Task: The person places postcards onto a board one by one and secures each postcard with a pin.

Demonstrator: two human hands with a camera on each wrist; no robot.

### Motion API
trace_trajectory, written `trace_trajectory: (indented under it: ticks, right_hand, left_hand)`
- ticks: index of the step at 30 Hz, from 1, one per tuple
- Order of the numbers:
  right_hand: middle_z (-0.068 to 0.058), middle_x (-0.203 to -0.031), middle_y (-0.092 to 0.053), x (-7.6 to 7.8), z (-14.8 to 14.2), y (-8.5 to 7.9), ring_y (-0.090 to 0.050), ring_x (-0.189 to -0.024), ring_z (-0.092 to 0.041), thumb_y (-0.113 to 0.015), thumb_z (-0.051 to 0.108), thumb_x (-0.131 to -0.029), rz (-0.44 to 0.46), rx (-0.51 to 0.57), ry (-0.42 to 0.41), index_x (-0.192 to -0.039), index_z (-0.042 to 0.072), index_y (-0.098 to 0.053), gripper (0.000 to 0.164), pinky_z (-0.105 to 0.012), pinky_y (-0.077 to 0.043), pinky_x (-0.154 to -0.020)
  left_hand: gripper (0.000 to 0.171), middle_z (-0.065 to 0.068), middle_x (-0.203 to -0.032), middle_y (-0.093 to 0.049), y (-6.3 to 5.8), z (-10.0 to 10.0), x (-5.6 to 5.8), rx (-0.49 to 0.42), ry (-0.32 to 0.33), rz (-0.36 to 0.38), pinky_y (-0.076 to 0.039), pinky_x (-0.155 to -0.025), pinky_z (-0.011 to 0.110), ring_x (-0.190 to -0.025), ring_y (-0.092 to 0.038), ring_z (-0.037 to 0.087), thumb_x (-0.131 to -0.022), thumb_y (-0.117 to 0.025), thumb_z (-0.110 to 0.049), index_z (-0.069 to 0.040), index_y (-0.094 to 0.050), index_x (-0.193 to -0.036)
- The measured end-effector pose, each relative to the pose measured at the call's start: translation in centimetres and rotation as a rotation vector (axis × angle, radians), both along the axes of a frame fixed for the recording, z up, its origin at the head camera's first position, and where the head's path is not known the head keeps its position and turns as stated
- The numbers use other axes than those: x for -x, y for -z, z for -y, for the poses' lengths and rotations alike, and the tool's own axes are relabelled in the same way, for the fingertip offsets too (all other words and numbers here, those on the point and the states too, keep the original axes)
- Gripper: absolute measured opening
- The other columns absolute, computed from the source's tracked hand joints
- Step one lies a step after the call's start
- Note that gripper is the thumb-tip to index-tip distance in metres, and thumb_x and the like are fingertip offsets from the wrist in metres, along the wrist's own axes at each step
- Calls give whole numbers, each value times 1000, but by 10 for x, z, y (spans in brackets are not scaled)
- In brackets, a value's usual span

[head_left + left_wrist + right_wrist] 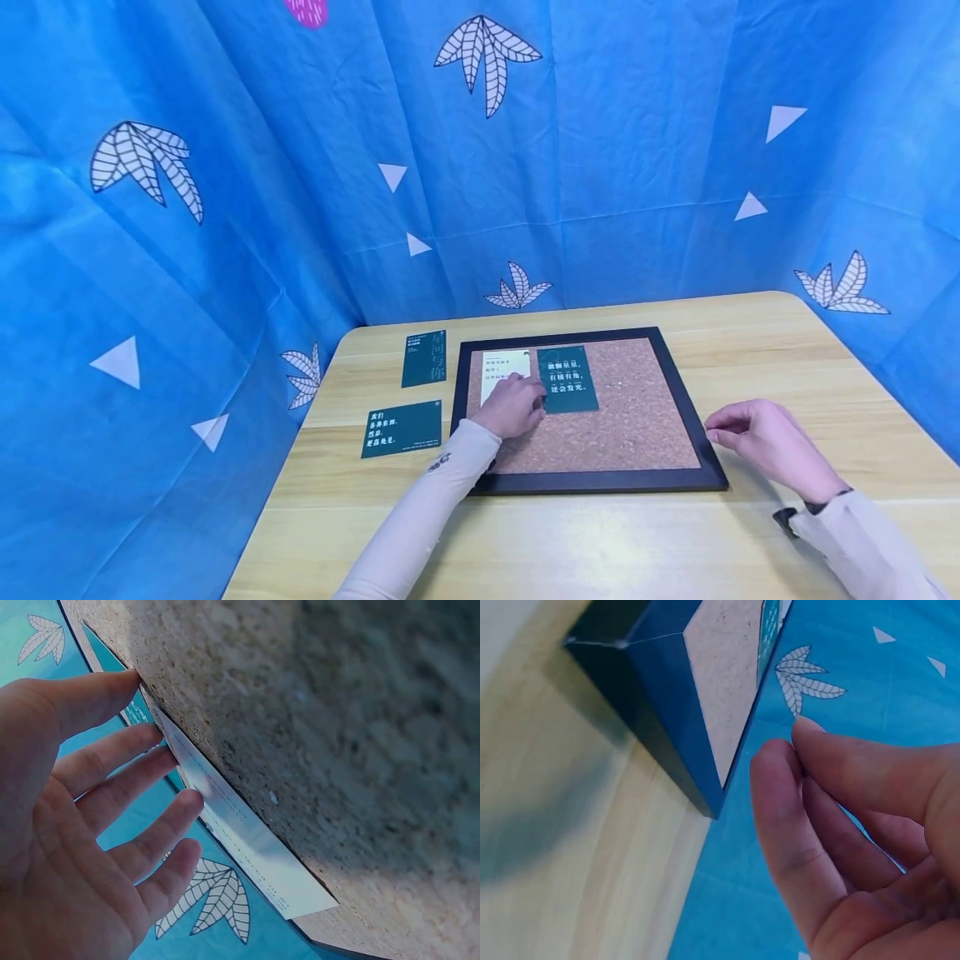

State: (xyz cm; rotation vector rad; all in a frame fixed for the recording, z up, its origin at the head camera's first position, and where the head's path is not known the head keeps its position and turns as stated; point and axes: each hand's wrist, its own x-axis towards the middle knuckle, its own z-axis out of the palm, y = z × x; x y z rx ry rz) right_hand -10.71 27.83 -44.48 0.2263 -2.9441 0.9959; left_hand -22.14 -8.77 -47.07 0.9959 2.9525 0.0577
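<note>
A cork board point(637, 425) with a dark frame lies on the table. On its cork, a pale printed card point(504, 360) sits at the upper left, with a dark green card point(573, 392) bearing white lettering just right of it. My left hand point(513, 406) reaches over the pale card, partly covering it. In the left wrist view its fingers point(150, 817) are spread and gently bent, fingertips right at the cards. By the frame's right edge hovers my right hand point(772, 442), thumb and forefinger tips close together; whether they pinch something small I cannot tell.
Two more green cards lie on the wooden table left of the board: an upright one point(424, 359) at the back and a sideways one point(402, 429) nearer. A blue patterned curtain point(622, 167) hangs behind the table and along its sides.
</note>
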Motion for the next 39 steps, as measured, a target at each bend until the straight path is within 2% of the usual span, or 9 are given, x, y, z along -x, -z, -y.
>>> trace_trajectory:
  ticks: [5, 12, 16, 22, 26, 29, 32, 36, 39]
  right_hand:
    - [-10, -95, -80, 8, 7, -2, -66, -74, -3, -77, 8, -90, 6, 35, -31, -103, 2, -80, 15, -22, -52, -64]
    - [-5, -87, -79, 19, 15, -5, -61, -69, 3, -79, 8, -88, -78, 33, -70, -95, 4, -81, 9, -22, -52, -62]
    - [-5, -87, -79, 25, 19, -7, -64, -73, 2, -78, 5, -88, -94, 31, -83, -93, 5, -81, 6, -21, -53, -64]
    - [-10, -92, -79, 34, 23, -12, -70, -80, -13, -72, 2, -90, -102, -8, -94, -96, 2, -80, 10, -24, -54, -68]
    - [-17, -99, -78, 37, 24, -14, -73, -86, -26, -70, -1, -89, -114, -22, -109, -99, -1, -79, 13, -37, -59, -74]
    - [-18, -101, -77, 40, 26, -17, -73, -90, -32, -70, -2, -89, -137, -22, -117, -100, -2, -79, 14, -42, -60, -76]
    - [-17, -99, -78, 42, 27, -20, -73, -87, -28, -71, -2, -90, -134, -4, -113, -100, 0, -79, 13, -35, -58, -72]
    - [-15, -95, -79, 47, 30, -26, -70, -79, -16, -70, -1, -91, -80, 49, -100, -99, 1, -79, 12, -24, -53, -65]
    - [-14, -91, -79, 50, 32, -29, -67, -74, -11, -70, 0, -91, -64, 64, -93, -98, 2, -80, 12, -22, -51, -62]
  left_hand:
    - [35, 1, -136, -70, 0, 0, 0, -6, -7, 3, -55, -102, 40, -119, -66, 26, -100, -69, -31, -14, -71, -131]
    - [35, 2, -137, -70, -1, 0, -1, -8, -5, 9, -55, -102, 40, -121, -66, 27, -99, -69, -30, -13, -71, -130]
    - [35, 2, -136, -70, -1, 0, -1, -15, 6, 3, -56, -101, 40, -119, -66, 26, -99, -69, -30, -13, -72, -129]
    - [34, 2, -134, -71, -1, 1, 0, -19, 13, -3, -57, -98, 40, -116, -67, 26, -99, -69, -30, -13, -72, -128]
    - [34, 3, -135, -71, -1, 1, 0, -23, 15, -6, -57, -97, 39, -115, -67, 27, -99, -69, -30, -13, -72, -128]
    - [34, 3, -136, -70, -2, 1, -1, -23, 15, -6, -57, -98, 39, -115, -67, 27, -99, -69, -30, -13, -72, -129]
    - [34, 3, -136, -70, -2, 1, -1, -21, 11, 0, -56, -99, 39, -116, -67, 26, -99, -69, -30, -13, -72, -129]
    - [35, 2, -136, -70, -1, 1, -1, -20, 0, 16, -56, -101, 39, -117, -66, 26, -100, -68, -30, -13, -71, -130]
    - [35, 2, -137, -70, 0, 0, 0, -17, -4, 18, -55, -102, 40, -118, -66, 26, -100, -68, -31, -14, -71, -130]
